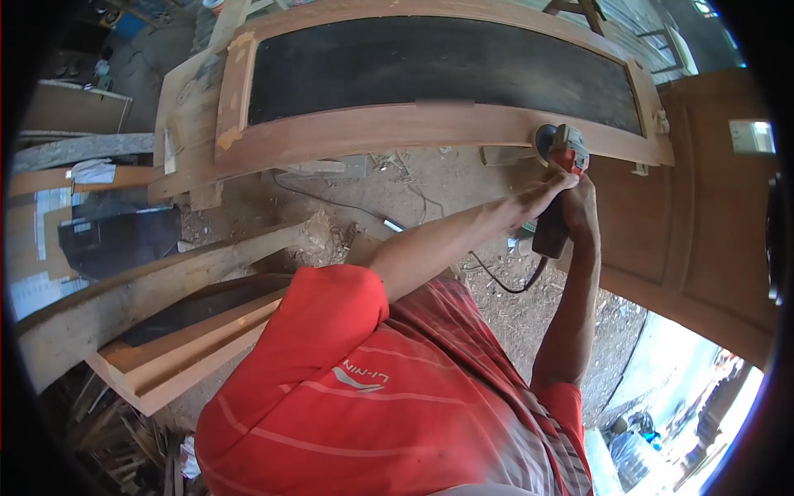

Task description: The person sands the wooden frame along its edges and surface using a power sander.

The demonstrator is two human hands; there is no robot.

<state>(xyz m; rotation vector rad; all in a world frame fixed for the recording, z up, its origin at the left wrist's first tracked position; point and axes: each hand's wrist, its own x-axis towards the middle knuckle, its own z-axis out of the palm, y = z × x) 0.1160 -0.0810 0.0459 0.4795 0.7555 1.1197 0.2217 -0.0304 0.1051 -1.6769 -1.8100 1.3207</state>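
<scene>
An angle grinder [551,230] with a grey head, a red section and a dark body is held in both hands. My left hand [560,179] is closed around it near the red section. Just beside it, my right hand [581,197] is wrapped round the body, its fingers partly hidden. The round disc [543,142] meets the near rail of a wooden door frame [364,139], close to its right end. A dark panel [438,70] fills the frame, and patches of pale filler show at its left corners. From the grinder's rear runs a black cord [517,291].
A large brown wooden panel [662,215] stands at the right. On the left are a rough timber beam [165,277] and another wooden frame [190,339]. Dusty ground [488,215] with shavings and a cable [331,201] lies below the door frame.
</scene>
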